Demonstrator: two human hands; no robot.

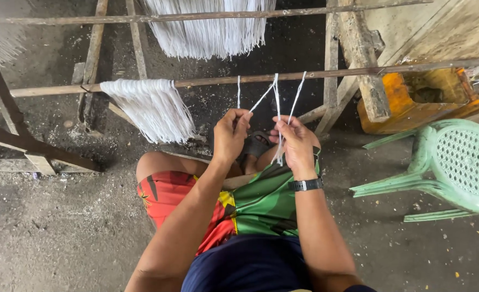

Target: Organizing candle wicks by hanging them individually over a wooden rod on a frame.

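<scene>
Big dusty concrete floor (61, 232) under everything, with a rough wooden rack (353, 48) of thin horizontal poles (207, 81) across it. A pale green plastic chair (456, 162) lies tipped over on the right, next to an orange-stained wooden box (412, 103). Two bundles of white noodle-like strands (153, 108) hang over the poles (one higher up, one to the left). A few loose white strands (277, 103) drop from the middle pole straight into the hands. Left hand (230, 135) pinches one strand, right hand (296, 143) is clenched on the others, a black wristwatch (306, 185) on its wrist.
</scene>
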